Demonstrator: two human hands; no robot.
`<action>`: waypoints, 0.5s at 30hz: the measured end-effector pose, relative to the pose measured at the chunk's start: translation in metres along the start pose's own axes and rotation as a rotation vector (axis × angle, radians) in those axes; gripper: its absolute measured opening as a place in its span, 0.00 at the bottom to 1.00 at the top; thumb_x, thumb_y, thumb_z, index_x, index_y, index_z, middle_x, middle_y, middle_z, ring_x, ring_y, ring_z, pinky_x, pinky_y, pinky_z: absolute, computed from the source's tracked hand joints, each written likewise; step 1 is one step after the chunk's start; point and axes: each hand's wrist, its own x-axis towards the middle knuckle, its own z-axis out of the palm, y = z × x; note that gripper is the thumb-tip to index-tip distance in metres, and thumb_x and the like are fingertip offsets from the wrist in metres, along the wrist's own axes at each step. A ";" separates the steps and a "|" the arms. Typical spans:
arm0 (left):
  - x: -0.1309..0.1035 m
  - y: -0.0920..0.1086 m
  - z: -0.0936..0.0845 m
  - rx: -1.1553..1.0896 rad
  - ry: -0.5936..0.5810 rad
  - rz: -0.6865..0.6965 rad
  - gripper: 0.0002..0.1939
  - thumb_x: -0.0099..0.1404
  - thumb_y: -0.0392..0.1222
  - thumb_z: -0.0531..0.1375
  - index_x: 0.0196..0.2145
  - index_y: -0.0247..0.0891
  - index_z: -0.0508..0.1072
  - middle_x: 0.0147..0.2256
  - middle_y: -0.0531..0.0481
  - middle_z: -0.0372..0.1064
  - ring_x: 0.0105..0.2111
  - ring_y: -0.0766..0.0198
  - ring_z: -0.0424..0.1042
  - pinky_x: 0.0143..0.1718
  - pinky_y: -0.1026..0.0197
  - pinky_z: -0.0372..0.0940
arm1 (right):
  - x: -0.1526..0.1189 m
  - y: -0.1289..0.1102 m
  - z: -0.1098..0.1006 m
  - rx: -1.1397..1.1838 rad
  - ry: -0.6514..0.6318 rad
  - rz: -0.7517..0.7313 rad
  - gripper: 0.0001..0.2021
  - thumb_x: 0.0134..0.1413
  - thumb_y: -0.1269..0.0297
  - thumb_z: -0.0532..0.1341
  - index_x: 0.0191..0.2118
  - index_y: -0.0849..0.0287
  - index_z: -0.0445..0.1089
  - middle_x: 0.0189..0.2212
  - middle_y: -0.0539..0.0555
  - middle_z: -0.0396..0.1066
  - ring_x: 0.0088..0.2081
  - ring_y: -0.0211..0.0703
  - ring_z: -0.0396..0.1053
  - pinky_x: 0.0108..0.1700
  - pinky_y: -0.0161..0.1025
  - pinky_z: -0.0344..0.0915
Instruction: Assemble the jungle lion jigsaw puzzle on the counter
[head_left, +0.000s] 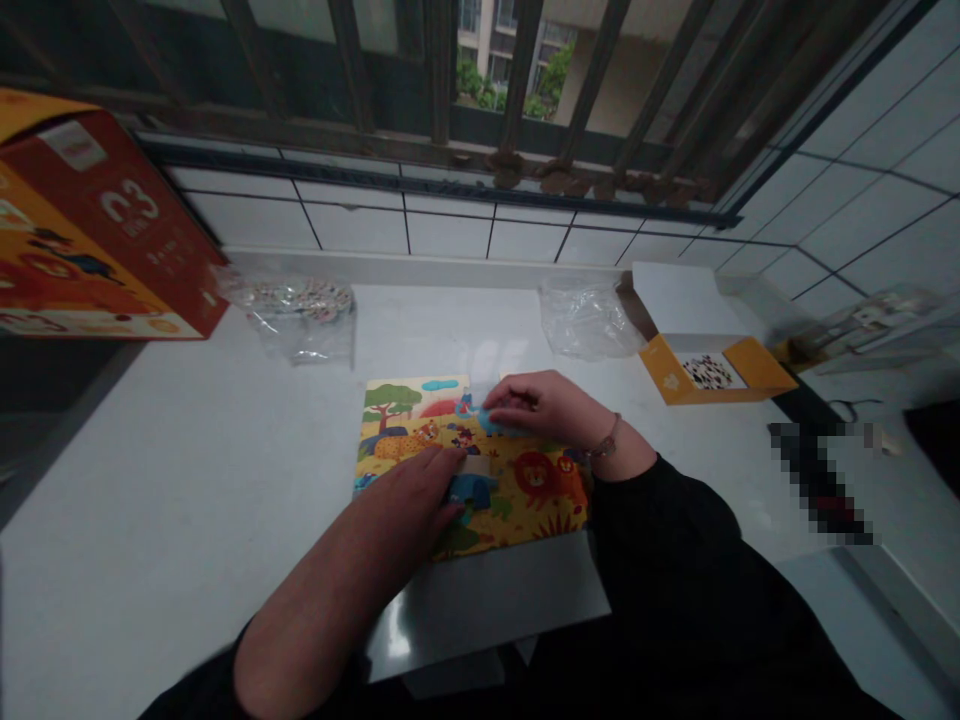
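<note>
A colourful animal puzzle picture [536,480] lies on the white counter, with lions, a leopard and a tree on it. My left hand [431,485] rests over its lower left part, fingers reaching onto the picture beside a blue shape; what the fingers hold, if anything, is hidden. Over the upper right part, my right hand [536,405] is closed with thumb and fingers together on a blue piece [491,420]. A gap shows at the picture's top edge near this hand. Below the picture lies a plain grey sheet [495,600].
A large orange and red box [135,230] stands at the left. Beside it lies a plastic bag of pieces [300,310]. A crumpled clear bag [589,320] and an open yellow box [664,370] with pieces sit behind on the right, by the tiled wall [450,225].
</note>
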 end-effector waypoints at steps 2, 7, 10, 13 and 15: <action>0.001 -0.002 0.002 -0.011 0.039 0.014 0.28 0.72 0.36 0.64 0.68 0.40 0.71 0.65 0.35 0.76 0.65 0.44 0.77 0.68 0.39 0.72 | 0.002 -0.008 0.014 0.120 -0.181 -0.052 0.16 0.64 0.54 0.75 0.52 0.56 0.81 0.38 0.50 0.82 0.35 0.38 0.74 0.39 0.36 0.68; 0.003 0.000 -0.003 -0.034 0.094 0.063 0.32 0.72 0.34 0.63 0.71 0.41 0.67 0.68 0.37 0.75 0.65 0.46 0.78 0.67 0.41 0.73 | 0.005 -0.008 0.023 0.193 -0.249 -0.079 0.13 0.65 0.58 0.75 0.51 0.55 0.80 0.36 0.48 0.79 0.35 0.37 0.72 0.39 0.36 0.69; 0.002 0.003 -0.009 -0.028 0.175 0.082 0.30 0.76 0.36 0.61 0.73 0.43 0.65 0.67 0.39 0.75 0.65 0.48 0.77 0.66 0.43 0.74 | 0.004 -0.001 0.017 0.311 -0.193 -0.025 0.12 0.66 0.56 0.73 0.50 0.55 0.80 0.35 0.49 0.79 0.35 0.39 0.73 0.38 0.37 0.70; 0.000 0.005 -0.009 -0.003 0.233 0.081 0.30 0.77 0.38 0.61 0.73 0.44 0.64 0.66 0.39 0.76 0.65 0.48 0.77 0.66 0.43 0.74 | 0.005 0.009 0.009 0.287 0.054 0.084 0.11 0.69 0.55 0.69 0.50 0.56 0.80 0.33 0.49 0.78 0.33 0.40 0.72 0.37 0.38 0.69; -0.002 0.005 -0.007 0.023 0.203 0.089 0.29 0.76 0.38 0.62 0.72 0.41 0.66 0.65 0.37 0.76 0.65 0.46 0.77 0.67 0.41 0.73 | 0.008 0.015 0.008 0.155 0.255 0.107 0.10 0.70 0.59 0.67 0.50 0.56 0.81 0.35 0.51 0.79 0.35 0.41 0.73 0.40 0.40 0.71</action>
